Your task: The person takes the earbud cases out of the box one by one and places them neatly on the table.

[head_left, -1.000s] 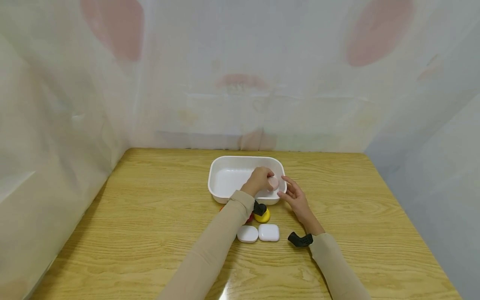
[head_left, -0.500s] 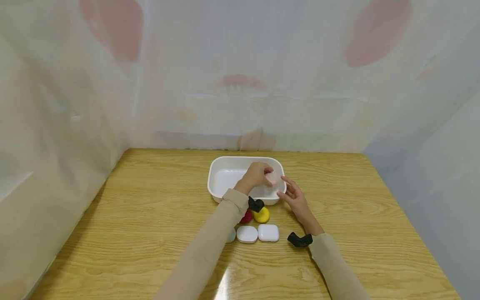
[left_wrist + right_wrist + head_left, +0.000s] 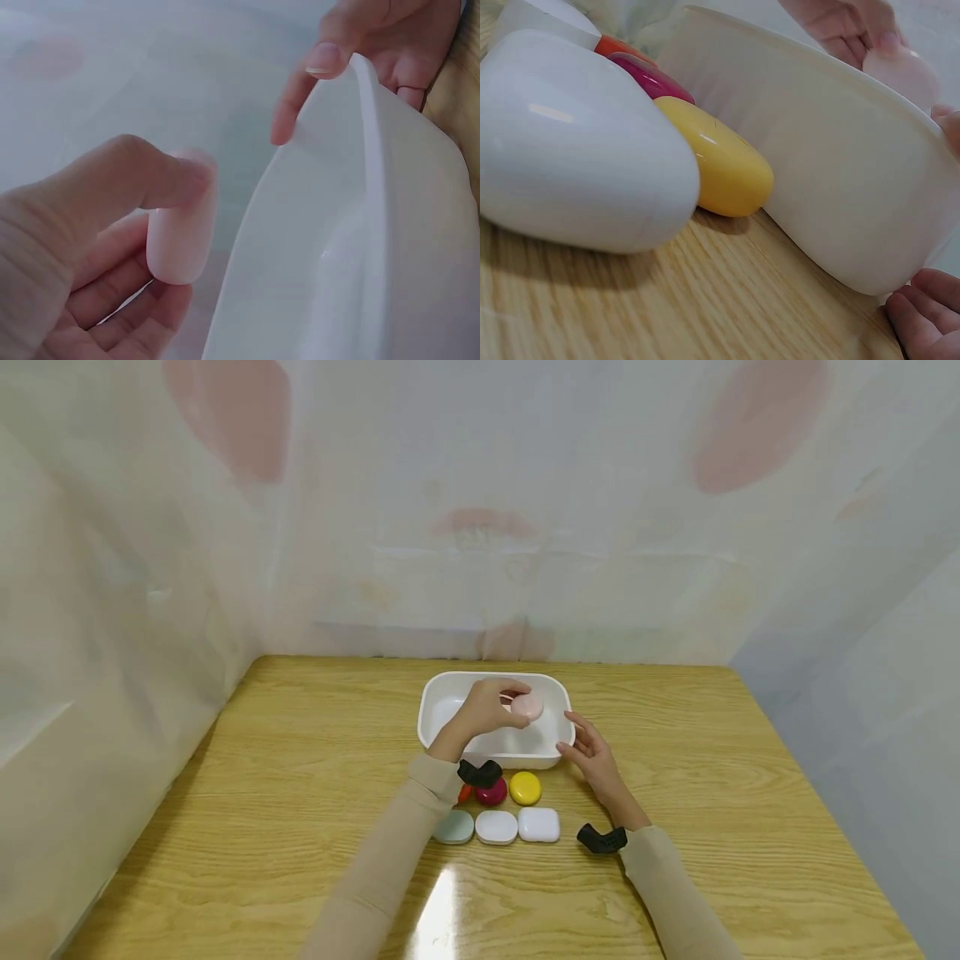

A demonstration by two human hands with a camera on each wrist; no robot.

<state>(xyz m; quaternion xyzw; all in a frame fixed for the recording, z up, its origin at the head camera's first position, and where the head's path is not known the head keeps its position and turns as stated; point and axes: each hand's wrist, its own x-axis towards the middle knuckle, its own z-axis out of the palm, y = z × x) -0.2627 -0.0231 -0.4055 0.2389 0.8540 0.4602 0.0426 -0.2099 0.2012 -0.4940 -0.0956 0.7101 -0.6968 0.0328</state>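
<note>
My left hand (image 3: 487,710) pinches a pale pink round earphone case (image 3: 527,707) between thumb and fingers, over the inside of a white plastic bin (image 3: 532,762). In the left wrist view the pink case (image 3: 182,232) stands on edge, apart from the bin's wall. At the bin's right end, my right hand (image 3: 596,766) grips the rim, its thumb on the edge in the left wrist view. In front of the bin lie a yellow round case (image 3: 525,788), a magenta one (image 3: 491,790) and an orange one (image 3: 464,793), the last partly hidden by the left wrist.
A nearer row holds a pale green case (image 3: 454,827), a white oval case (image 3: 496,827) and a white rounded-square case (image 3: 538,825). All lie on a wood-grain table (image 3: 675,718). Pale sheeting (image 3: 480,585) closes off the back and sides.
My left hand has lifted the pink case from the bin's right end and moved left with it. More of the magenta, orange and pale green cases shows. The right hand stays put.
</note>
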